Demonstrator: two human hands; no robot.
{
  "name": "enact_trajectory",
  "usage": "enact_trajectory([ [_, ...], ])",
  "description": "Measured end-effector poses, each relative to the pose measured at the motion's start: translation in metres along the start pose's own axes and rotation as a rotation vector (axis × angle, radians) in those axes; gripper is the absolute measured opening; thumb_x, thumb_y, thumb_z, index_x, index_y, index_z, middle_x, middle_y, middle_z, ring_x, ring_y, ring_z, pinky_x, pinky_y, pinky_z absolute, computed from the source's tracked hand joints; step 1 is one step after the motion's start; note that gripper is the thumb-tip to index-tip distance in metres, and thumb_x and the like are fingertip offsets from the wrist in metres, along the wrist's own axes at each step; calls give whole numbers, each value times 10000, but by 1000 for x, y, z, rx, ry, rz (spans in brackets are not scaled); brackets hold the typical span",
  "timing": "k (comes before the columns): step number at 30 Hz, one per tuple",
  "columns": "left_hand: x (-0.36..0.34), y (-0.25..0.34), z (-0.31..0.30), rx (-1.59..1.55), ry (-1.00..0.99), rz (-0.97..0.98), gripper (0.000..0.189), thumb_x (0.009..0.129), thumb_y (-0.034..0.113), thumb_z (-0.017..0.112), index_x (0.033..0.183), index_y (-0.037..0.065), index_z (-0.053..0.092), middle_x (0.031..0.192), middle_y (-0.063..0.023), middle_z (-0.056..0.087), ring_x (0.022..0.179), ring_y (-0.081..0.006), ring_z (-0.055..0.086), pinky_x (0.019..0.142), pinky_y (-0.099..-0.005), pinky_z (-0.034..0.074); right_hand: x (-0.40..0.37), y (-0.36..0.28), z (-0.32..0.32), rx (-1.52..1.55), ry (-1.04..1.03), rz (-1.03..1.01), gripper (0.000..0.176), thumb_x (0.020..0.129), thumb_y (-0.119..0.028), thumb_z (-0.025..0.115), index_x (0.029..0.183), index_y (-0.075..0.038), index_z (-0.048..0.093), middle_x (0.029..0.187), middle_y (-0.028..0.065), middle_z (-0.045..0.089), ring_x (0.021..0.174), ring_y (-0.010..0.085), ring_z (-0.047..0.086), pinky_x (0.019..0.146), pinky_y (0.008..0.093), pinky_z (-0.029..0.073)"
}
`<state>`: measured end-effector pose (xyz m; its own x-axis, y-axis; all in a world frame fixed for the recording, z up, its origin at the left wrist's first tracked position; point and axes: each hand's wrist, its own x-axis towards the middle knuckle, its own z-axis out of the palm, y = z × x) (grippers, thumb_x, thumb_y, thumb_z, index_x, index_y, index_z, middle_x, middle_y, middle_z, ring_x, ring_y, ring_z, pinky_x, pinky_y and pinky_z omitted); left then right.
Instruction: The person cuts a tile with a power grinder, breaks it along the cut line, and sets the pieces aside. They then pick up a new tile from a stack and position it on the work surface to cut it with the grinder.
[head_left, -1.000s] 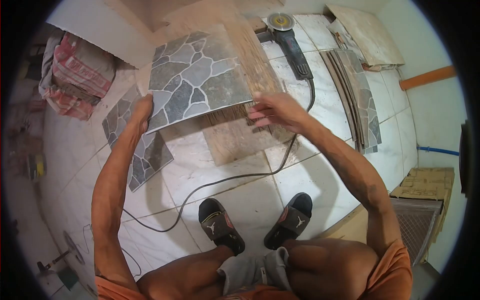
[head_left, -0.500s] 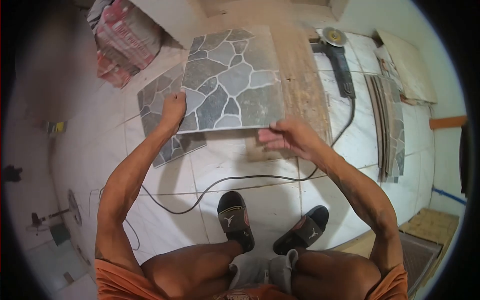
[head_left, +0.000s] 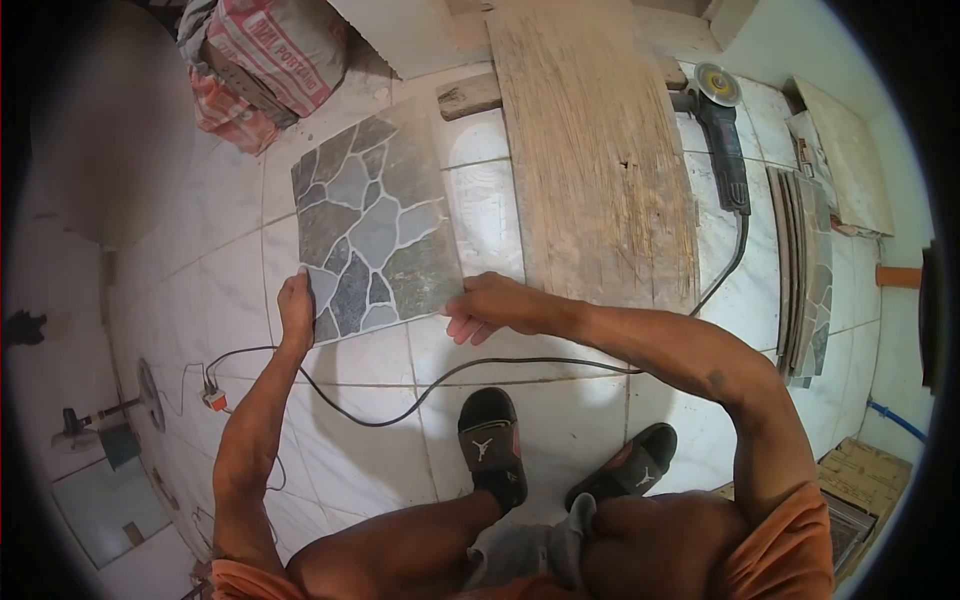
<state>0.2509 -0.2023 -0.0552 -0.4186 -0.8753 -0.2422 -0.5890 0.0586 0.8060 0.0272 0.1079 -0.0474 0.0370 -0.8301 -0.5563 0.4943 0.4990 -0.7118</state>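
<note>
A grey stone-patterned floor tile with pale joint lines lies between my hands, left of a wooden board. My left hand is closed on its near left corner, fingers along the edge. At the near right corner my right hand grips the tile with the thumb on top and fingers below the edge. Pale dust covers the tile's right side. Whatever lies beneath the tile is hidden.
An angle grinder rests right of the board, its black cable crossing the white floor tiles before my feet. More tiles stand stacked at the right. Cement bags sit at the back left. A fan is at far left.
Both hands have moved the tile left and toward me, off the wooden board. The board's surface now shows, and the other patterned tile at the left is covered from view.
</note>
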Motion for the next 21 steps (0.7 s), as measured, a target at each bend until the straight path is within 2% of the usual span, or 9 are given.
enact_trajectory([
  [4, 11, -22, -9, 2, 90, -51, 345, 1023, 346, 572, 807, 78, 551, 754, 45, 425, 723, -86, 379, 675, -273, 367, 45, -1, 0, -65, -30, 4, 525, 880, -366, 668, 1020, 139, 659, 954, 218, 707, 809, 267, 717, 688, 353, 611],
  [7, 22, -39, -14, -10, 100, -72, 345, 1018, 346, 579, 796, 84, 545, 746, 45, 417, 719, -86, 377, 672, -277, 367, 61, 0, -3, -77, -65, -38, 498, 876, -355, 677, 973, 133, 660, 948, 210, 711, 805, 265, 719, 684, 351, 614],
  [13, 52, -75, -24, 36, 44, -6, 308, 998, 312, 576, 835, 50, 580, 760, 30, 473, 737, -96, 420, 697, -282, 391, 81, -1, -1, -368, -84, -36, 399, 873, -325, 688, 858, 74, 666, 934, 158, 720, 800, 223, 718, 660, 336, 606],
  [15, 60, -80, -23, 92, 59, 31, 297, 984, 296, 574, 867, 24, 602, 771, 10, 522, 752, -111, 457, 721, -289, 410, 88, -8, -3, -562, -89, 25, 391, 867, -334, 690, 869, 57, 682, 932, 174, 723, 820, 254, 723, 675, 375, 597],
  [16, 62, -79, -22, 163, 61, 59, 301, 975, 299, 576, 888, 13, 608, 774, -14, 546, 754, -127, 476, 728, -301, 421, 90, -11, -3, -660, -92, 54, 387, 865, -339, 690, 875, 48, 690, 931, 181, 724, 830, 270, 725, 682, 394, 593],
  [18, 65, -74, -23, 305, 67, 116, 318, 958, 305, 581, 928, -8, 620, 779, -61, 593, 758, -161, 516, 743, -323, 442, 101, 8, 1, -909, 69, -103, 381, 864, -336, 682, 884, 44, 703, 945, 210, 723, 878, 322, 720, 729, 441, 579],
  [19, 66, -71, -22, 374, 58, 102, 337, 958, 323, 568, 940, -10, 618, 793, -98, 615, 770, -205, 551, 757, -351, 455, 103, 14, 3, -1031, 152, -181, 378, 864, -334, 679, 889, 41, 709, 953, 224, 723, 902, 348, 717, 752, 464, 571],
  [21, 66, -66, -20, 513, 34, 75, 378, 957, 358, 541, 963, -12, 616, 822, -173, 659, 794, -293, 620, 783, -406, 480, 104, 25, 0, -1013, 202, -209, 382, 867, -329, 667, 906, 49, 713, 969, 245, 716, 946, 392, 700, 804, 492, 557],
])
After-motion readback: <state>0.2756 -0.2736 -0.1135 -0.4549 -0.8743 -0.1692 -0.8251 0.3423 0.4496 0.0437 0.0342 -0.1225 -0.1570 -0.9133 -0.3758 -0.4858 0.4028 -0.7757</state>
